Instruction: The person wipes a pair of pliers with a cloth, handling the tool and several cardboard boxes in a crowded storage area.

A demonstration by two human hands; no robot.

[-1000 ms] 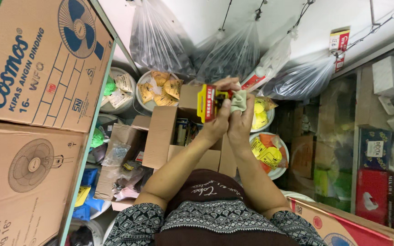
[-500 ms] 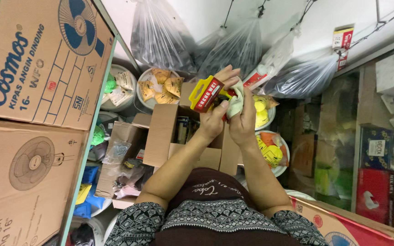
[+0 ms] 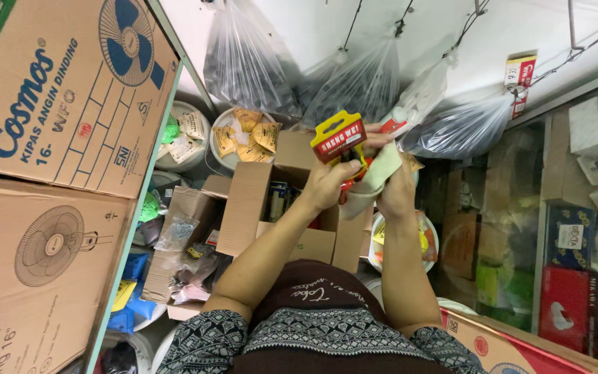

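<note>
Currently both hands, left hand (image 3: 323, 185) clamped on the carded tool pack (image 3: 339, 136), right hand (image 3: 396, 190) on a cloth (image 3: 376, 176), wipe above the open carton (image 3: 247, 208).

1. Both forearms are bare and rise from the patterned sleeves at six o'clock toward twelve, converging as they go.
2. The left hand (image 3: 325, 183) is curled shut, fingers wrapped, knuckles turned to nine o'clock.
3. The right hand (image 3: 397, 190) sits just beside it at three o'clock, fingers closed (thumb hidden), wrist straight.
4. Elbows are bent and held near the torso.
</note>
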